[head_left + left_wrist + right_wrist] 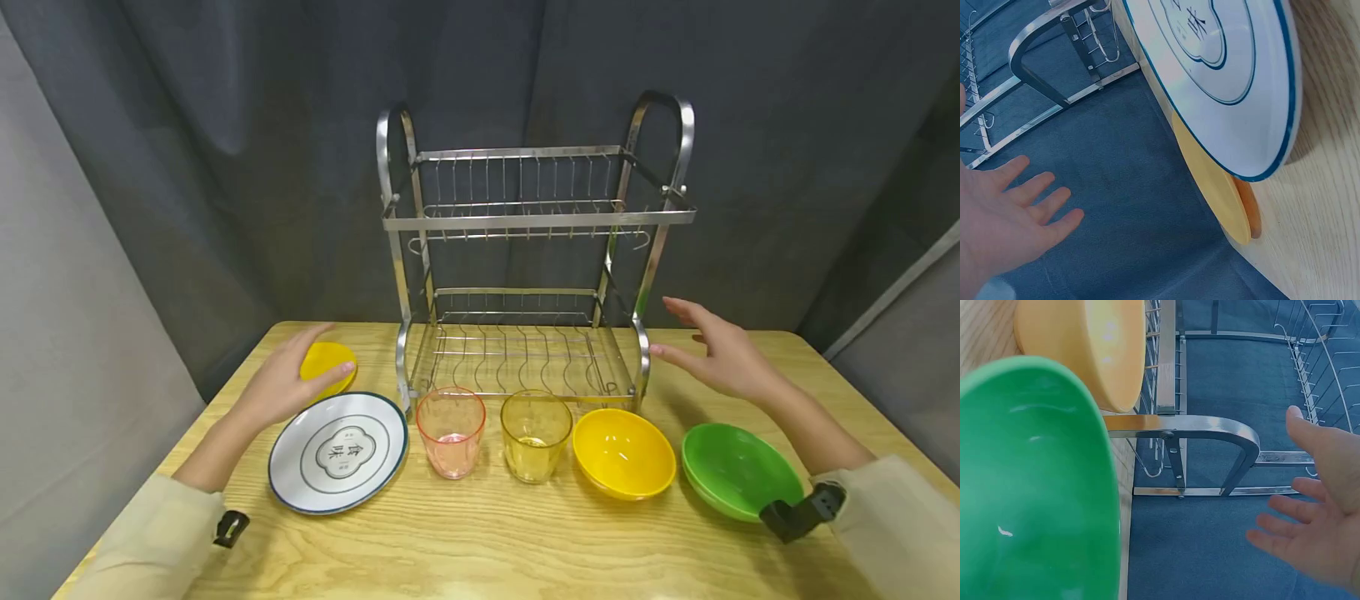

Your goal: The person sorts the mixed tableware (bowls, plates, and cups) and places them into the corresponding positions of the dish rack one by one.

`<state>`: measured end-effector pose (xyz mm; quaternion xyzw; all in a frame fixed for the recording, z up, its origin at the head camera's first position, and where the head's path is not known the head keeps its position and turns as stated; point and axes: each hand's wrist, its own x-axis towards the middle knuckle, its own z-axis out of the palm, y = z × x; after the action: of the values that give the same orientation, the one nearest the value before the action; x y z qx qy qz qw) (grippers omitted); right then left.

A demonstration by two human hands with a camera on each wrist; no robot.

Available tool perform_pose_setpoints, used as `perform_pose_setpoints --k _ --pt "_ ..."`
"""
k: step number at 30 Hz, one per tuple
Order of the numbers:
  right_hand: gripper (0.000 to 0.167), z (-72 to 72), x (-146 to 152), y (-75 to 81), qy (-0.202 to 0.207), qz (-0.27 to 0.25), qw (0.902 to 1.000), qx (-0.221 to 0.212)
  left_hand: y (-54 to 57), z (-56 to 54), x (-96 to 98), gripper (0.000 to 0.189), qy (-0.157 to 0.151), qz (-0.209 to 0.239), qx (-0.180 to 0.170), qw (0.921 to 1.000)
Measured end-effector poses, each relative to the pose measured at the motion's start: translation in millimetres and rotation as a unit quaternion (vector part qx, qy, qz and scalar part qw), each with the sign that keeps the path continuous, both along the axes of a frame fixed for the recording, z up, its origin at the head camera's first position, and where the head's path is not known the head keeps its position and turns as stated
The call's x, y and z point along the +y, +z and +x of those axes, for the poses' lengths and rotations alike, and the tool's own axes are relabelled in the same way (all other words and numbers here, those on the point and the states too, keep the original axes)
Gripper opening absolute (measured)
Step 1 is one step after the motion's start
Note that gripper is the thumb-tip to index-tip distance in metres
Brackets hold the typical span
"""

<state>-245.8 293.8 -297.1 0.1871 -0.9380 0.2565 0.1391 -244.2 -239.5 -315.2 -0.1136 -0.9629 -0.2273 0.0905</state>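
Note:
My left hand (287,379) hovers with spread fingers over the yellow plate (330,363), partly covering it in the head view. Just in front of that lies a white plate (288,454) with a blue rim and printed characters. My right hand (716,350) is raised beside the right leg of a two-tier metal dish rack (540,221), its fingers extended and holding nothing. Below it sits a green bowl (742,471), with a yellow bowl (624,454) to its left. The left wrist view shows the left palm (1010,219) bare; the right wrist view shows the right palm (1329,519) bare too.
A pink glass (452,433) and a yellow glass (536,437) stand upright in front of the rack, between the white plate and the yellow bowl. Everything rests on a wooden table (480,542). Dark curtain (225,167) hangs behind it.

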Motion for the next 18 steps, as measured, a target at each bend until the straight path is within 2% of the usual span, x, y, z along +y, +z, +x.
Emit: perform_pose_setpoints --k 9,12,18 --pt "0.067 -3.9 -3 8.2 0.004 -0.018 0.9997 0.012 -0.3 -3.4 -4.6 0.071 -0.027 0.064 -0.023 0.9973" --pt "0.067 -6.1 -5 11.5 0.001 -0.038 0.9993 -0.002 -1.5 -4.0 -6.1 0.068 -0.027 0.088 -0.023 0.9954" --pt "0.067 -11.5 -8 12.9 -0.004 -0.070 0.9966 -0.044 -4.2 -5.1 -10.6 0.062 -0.010 0.153 -0.029 0.9877"
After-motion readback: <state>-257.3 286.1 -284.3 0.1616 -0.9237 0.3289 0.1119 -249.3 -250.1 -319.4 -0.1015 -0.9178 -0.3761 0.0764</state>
